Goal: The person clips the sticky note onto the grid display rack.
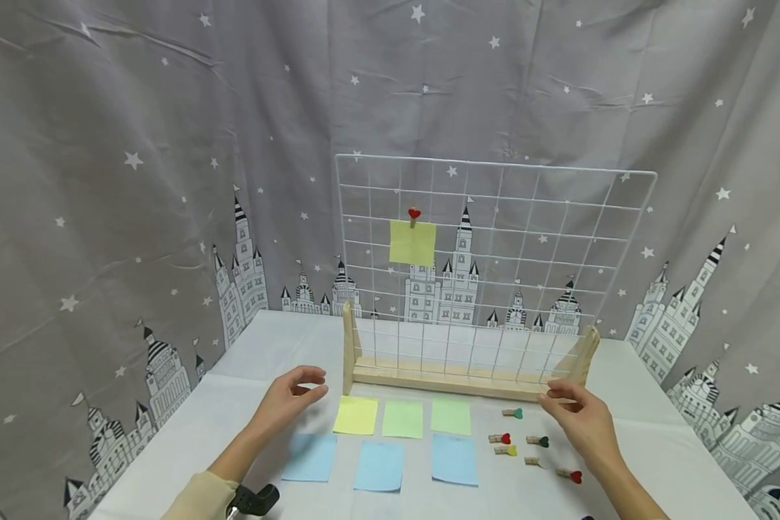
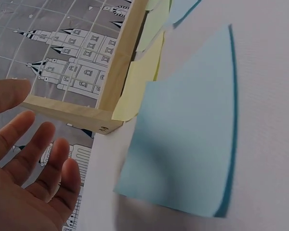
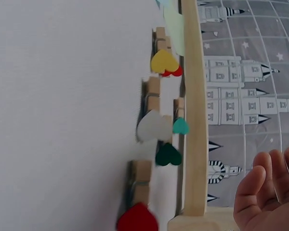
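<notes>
My left hand, fingers loosely bent and holding nothing, hovers left of a yellow sticky note and above a blue sticky note. Equally bare, my right hand is raised over the right side of the table, fingers relaxed. Close to it lie several small wooden clothespins topped with hearts, among them a red one, a dark green one and a white one. Between the hands, two light green notes and two more blue notes lie in rows.
A white wire grid stands in a wooden base behind the notes. On it hangs a yellow-green note, clipped by a red-heart clothespin. A grey curtain with stars and castles encloses the white table.
</notes>
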`<act>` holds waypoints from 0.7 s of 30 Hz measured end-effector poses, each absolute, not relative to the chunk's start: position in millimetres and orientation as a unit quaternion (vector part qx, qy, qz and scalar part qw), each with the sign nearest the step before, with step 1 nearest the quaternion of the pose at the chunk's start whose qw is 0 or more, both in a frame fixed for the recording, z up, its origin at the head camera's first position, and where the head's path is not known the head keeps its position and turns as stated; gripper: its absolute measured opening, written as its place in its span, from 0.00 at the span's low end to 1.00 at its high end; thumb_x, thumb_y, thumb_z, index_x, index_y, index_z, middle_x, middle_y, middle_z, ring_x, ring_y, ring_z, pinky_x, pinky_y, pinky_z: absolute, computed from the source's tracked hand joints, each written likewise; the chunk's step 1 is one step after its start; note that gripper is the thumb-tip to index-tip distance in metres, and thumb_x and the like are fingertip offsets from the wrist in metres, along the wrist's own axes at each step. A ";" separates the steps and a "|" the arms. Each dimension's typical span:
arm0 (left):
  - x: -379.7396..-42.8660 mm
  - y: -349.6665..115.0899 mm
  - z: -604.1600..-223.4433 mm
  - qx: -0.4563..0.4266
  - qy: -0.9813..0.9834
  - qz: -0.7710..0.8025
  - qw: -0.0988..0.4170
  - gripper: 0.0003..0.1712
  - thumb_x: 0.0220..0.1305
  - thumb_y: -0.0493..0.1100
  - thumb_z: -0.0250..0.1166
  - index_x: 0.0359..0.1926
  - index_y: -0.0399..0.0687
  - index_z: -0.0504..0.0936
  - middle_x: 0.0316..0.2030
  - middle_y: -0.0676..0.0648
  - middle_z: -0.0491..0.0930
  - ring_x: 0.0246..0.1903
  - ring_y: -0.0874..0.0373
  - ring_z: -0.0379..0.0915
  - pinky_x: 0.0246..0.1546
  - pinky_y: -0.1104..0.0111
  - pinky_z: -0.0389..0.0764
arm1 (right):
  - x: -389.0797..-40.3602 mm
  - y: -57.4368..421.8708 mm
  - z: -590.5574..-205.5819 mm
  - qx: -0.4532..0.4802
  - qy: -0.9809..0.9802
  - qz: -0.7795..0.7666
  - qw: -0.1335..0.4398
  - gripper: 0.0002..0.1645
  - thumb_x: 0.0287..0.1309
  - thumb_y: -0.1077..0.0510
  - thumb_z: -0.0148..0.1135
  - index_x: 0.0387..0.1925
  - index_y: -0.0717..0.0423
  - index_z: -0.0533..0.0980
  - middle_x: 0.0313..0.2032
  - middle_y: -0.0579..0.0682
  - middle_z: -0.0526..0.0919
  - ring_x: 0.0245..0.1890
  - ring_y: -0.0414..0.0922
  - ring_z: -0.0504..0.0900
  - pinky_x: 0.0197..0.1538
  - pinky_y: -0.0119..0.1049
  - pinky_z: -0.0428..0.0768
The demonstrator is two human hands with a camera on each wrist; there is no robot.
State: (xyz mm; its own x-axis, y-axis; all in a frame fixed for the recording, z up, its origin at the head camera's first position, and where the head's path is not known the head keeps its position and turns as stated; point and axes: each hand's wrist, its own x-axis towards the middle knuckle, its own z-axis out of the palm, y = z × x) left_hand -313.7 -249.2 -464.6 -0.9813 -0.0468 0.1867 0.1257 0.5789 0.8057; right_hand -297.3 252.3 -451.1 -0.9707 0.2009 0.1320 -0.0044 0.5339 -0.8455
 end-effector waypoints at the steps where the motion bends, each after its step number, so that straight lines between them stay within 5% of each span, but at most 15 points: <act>1: -313.1 -249.4 -465.1 -0.021 -0.884 -0.458 0.092 0.22 0.68 0.50 0.70 0.59 0.46 0.81 0.54 0.45 0.85 0.50 0.52 0.79 0.53 0.60 0.77 | -296.7 253.8 -451.5 -0.057 -0.869 0.481 0.104 0.33 0.64 0.41 0.70 0.63 0.55 0.77 0.55 0.55 0.84 0.43 0.36 0.80 0.42 0.29 0.79; 21: -301.7 -257.1 -483.8 0.008 -0.879 -0.473 0.060 0.17 0.69 0.47 0.69 0.54 0.45 0.84 0.53 0.45 0.85 0.44 0.54 0.82 0.40 0.67 0.80 | -286.3 268.2 -472.1 -0.068 -0.849 0.522 0.054 0.36 0.61 0.44 0.73 0.65 0.57 0.77 0.54 0.54 0.85 0.41 0.36 0.81 0.40 0.32 0.81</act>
State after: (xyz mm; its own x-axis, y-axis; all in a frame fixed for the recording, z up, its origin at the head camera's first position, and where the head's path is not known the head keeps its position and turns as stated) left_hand -301.7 -257.1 -483.8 -0.9927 -0.0704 0.0979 0.0429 0.5527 0.8323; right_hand -286.3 268.2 -472.1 -0.9849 0.1719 0.0195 0.0602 0.4461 -0.8929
